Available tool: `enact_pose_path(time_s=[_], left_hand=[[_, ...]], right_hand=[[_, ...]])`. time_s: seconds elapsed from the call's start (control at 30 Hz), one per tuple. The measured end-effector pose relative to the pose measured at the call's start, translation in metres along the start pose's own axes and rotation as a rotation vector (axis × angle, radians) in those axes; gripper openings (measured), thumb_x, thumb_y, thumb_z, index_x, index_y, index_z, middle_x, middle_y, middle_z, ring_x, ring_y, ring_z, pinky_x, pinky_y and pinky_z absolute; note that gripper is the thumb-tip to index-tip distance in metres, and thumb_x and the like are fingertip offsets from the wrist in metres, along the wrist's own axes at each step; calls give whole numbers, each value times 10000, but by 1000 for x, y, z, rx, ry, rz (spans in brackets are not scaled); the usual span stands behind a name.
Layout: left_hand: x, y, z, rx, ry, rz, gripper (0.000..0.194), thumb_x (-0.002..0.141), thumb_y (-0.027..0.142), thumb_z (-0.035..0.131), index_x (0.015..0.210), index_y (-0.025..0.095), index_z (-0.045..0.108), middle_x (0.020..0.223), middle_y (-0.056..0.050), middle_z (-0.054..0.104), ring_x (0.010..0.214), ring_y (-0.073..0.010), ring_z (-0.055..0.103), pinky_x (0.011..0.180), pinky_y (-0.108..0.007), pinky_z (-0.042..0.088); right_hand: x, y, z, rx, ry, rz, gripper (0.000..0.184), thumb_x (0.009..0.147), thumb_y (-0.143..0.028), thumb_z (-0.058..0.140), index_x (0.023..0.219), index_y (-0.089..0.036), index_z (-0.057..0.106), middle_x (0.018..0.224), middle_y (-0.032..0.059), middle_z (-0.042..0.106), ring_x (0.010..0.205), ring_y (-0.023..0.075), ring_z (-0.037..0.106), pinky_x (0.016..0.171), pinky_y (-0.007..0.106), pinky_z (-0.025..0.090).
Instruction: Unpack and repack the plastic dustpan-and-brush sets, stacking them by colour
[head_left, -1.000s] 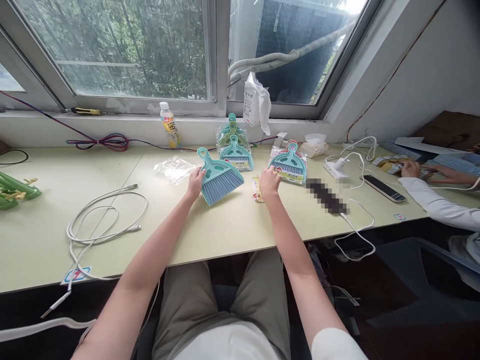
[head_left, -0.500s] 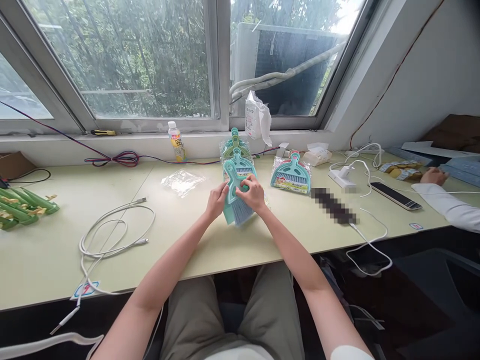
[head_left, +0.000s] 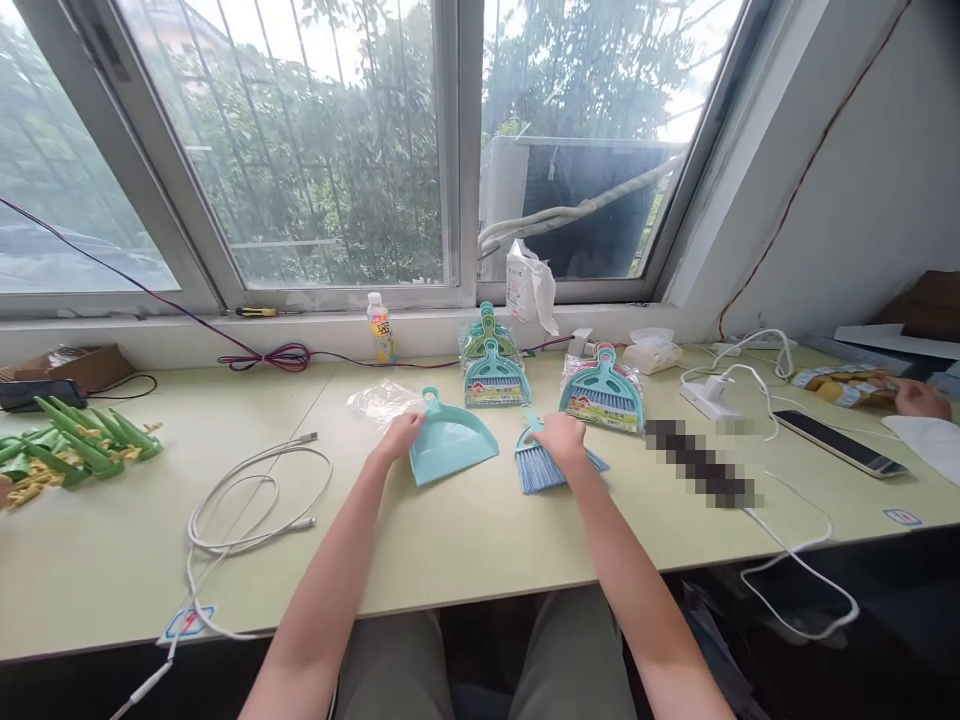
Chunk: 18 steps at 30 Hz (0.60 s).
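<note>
A turquoise dustpan [head_left: 454, 445] is at the middle of the table, its handle pointing toward the window. My left hand [head_left: 403, 436] grips its left side, fingers closed at the edge. To the right, my right hand [head_left: 564, 436] is closed on a small hand brush [head_left: 540, 470] with blue bristles and a turquoise handle; the hand hides part of it. Behind them stand packaged dustpan-and-brush sets [head_left: 496, 378], one behind another. More wrapped sets [head_left: 604, 390] are just beyond my right hand. Crumpled clear plastic [head_left: 382, 402] lies behind my left hand.
Left are a coiled white cable [head_left: 259, 490] and green pieces with yellow ties [head_left: 90, 440]. A bottle [head_left: 381, 330] stands by the sill. On the right are a power strip [head_left: 709, 398], a phone [head_left: 838, 443], and another person's hand [head_left: 921, 399] at yellow packets [head_left: 840, 385].
The dustpan and brush, held together before, are now apart. My left hand has moved left with the dustpan, my right hand right with the brush. The view has tilted up.
</note>
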<state>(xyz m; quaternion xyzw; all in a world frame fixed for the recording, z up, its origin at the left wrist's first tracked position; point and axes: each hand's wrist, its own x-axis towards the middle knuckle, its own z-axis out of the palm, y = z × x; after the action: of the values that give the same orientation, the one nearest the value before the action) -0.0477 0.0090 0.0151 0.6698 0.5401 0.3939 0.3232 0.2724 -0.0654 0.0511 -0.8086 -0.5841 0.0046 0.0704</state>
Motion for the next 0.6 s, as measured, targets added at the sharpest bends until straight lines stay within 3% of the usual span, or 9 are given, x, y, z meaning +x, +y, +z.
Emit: enact_pose_path(time_s=[0.1,0.2,0.33,0.47,0.6], left_hand=[[-9,9,-2,188,-31,-11,324,825,523,575,673,239,553,765,-69,608,817,-273,593,726,-338,412],[-15,19,-3,501,-129,-73,343,906,545,427,887,228,558,996,-76,653,934,-258,612,784,-331,442],[-17,22,1,691,-234,-39,287,926,399,384,795,215,561,980,-88,663,956,-263,607,771,-333,448],[-16,19,4,721,-208,9,297,913,339,378,746,212,588,948,-104,666,941,-283,613,749,-346,448],[-17,19,3,712,-192,28,298,902,325,383,743,204,604,938,-118,674,922,-287,615,745,-354,450]], right_hand=[[5,2,8,-15,-60,-16,281,851,-369,659,1001,-148,744,1044,190,728,1028,305,699,755,324,497],[9,7,8,6,-127,-16,322,853,-430,650,985,-152,744,1039,171,731,1027,304,698,752,318,495],[10,8,8,16,-140,-27,276,844,-366,634,989,-157,742,1051,153,729,1046,295,690,756,306,480],[7,3,9,38,-133,-45,290,805,-411,679,941,-165,750,1029,147,735,1036,296,685,753,309,469],[5,10,-3,104,-71,-44,217,760,-332,704,896,-170,752,971,127,743,978,276,689,710,289,435]])
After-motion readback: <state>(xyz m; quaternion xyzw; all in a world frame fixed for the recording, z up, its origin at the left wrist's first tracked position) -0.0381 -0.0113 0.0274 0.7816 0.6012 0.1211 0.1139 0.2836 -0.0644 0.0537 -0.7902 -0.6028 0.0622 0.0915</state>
